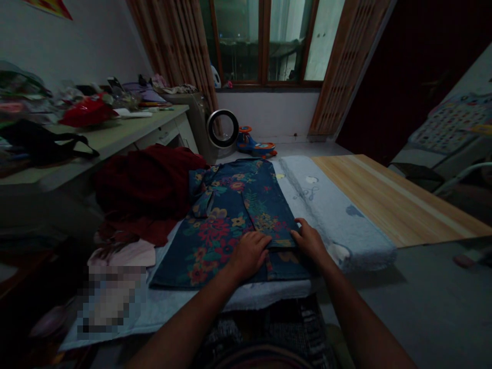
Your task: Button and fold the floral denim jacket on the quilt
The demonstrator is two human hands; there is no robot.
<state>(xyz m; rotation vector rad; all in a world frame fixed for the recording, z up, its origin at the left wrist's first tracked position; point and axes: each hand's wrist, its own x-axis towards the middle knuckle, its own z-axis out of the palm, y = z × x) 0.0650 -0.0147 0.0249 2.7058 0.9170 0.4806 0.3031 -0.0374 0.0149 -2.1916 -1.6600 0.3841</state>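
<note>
A dark blue garment with a red and yellow flower print (226, 215) lies spread flat on a pale blue blanket (334, 210) that covers the near end of a table. My left hand (251, 253) rests palm down on its lower part, fingers curled against the edge of a folded-over panel. My right hand (309, 241) presses on the right edge of the same panel, fingers bent and the thumb toward the fold. Whether either hand pinches the cloth I cannot make out.
A heap of dark red cloth (148, 187) and a pink piece (123, 253) lie left of the garment. Bare wooden tabletop (388, 195) stretches to the right. A cluttered desk (103, 138) stands at left, with a round fan (223, 128) and a toy (255, 144) on the floor beyond.
</note>
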